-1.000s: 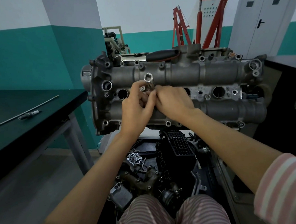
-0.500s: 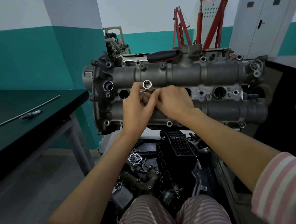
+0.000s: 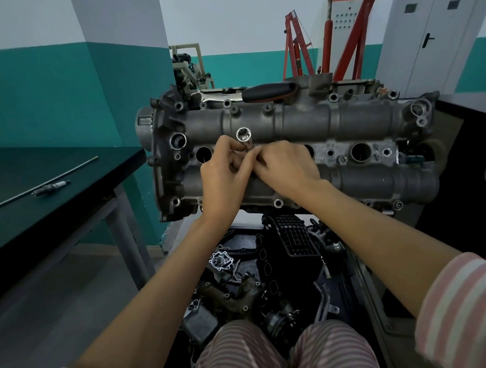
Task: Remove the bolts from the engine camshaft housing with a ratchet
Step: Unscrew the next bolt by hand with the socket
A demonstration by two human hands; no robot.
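Hands, left (image 3: 225, 182) and right (image 3: 284, 169), meet pinched on the socket (image 3: 244, 136) over the camshaft housing (image 3: 345, 122) centre row; keep it square on the hidden bolt, since the ratchet (image 3: 268, 92) lies on the housing's far edge.

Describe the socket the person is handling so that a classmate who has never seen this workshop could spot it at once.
Find the grey camshaft housing across the middle of the view. At its centre the left hand and right hand meet. Rising between their fingers is the socket: a short, shiny silver tube with its open end facing the camera, brighter than the dull casting.
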